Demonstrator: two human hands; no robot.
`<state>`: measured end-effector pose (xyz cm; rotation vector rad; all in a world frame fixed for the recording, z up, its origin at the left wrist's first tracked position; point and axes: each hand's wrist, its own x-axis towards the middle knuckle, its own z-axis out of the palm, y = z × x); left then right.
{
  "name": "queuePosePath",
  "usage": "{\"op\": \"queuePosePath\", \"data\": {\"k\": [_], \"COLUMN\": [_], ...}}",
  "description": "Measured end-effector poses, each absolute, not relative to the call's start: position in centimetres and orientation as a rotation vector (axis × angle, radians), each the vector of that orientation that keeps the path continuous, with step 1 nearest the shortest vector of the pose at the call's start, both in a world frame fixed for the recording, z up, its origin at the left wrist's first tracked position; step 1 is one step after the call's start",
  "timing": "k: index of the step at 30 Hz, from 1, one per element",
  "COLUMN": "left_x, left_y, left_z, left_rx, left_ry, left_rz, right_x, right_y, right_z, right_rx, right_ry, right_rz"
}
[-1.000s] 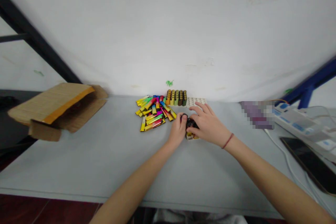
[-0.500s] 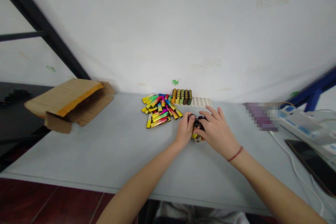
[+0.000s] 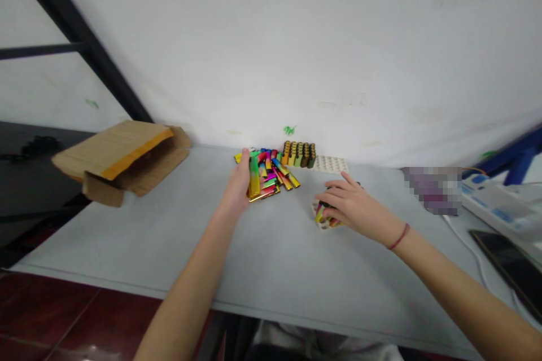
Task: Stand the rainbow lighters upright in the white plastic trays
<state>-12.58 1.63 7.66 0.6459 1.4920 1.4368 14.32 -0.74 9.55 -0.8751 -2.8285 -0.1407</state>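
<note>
My left hand (image 3: 235, 189) is at the near edge of a loose pile of glossy rainbow-coloured sticks (image 3: 269, 175), shut on one green-and-yellow stick (image 3: 254, 177) standing upright. My right hand (image 3: 351, 206) curls over a small white holder (image 3: 322, 219) on the grey table (image 3: 148, 248), and a yellow-tipped stick (image 3: 319, 213) shows in it. My fingers hide most of the holder. Behind the pile stands a tight block of upright sticks (image 3: 299, 154), and a white perforated tray (image 3: 331, 164) lies to its right.
A folded cardboard mailer (image 3: 122, 158) with an orange strip lies at the table's left. On the right are a pixelated object (image 3: 434, 190), a white power strip (image 3: 495, 206), a black phone (image 3: 514, 265) and a white cable. A white wall rises behind the table.
My left hand has left the dark item near my right hand and moved left to the pile, now gripping an upright stick. My right hand stays on the small holder. The view has shifted slightly.
</note>
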Motion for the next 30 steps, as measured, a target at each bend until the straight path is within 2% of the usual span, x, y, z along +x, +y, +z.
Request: {"op": "queuePosePath", "data": {"k": [3,5,9,15,20,24,30], "left_x": [-17.1,-18.7,-18.5,-16.6,-16.7,-17.6,-17.9], "left_y": [1.6,1.6,1.5,1.4,1.7,2.0,1.5], "left_z": [6.6,5.4,3.5,1.5,-0.2,-0.8,-0.1], "left_rx": [0.974,1.211,1.518,1.677,1.783,1.825,1.964], "left_ry": [1.983,2.276,2.461,2.446,2.358,2.279,2.310], "left_rz": [1.343,1.107,0.772,0.895,1.102,1.119,0.899], "right_x": [14.3,14.2,13.8,9.2,2.5,-0.7,-1.5], "right_y": [-0.3,-0.1,0.5,2.9,6.6,9.0,10.2], "right_z": [10.1,10.6,11.8,12.0,11.2,10.4,9.4], "right_rx": [-0.873,-0.889,-0.920,-1.060,-1.483,-1.632,-1.721], "right_ry": [-2.872,-2.867,-2.750,-2.484,-1.996,-1.913,-2.027], "right_rz": [-0.028,0.054,0.249,0.628,1.393,1.423,1.227]}}
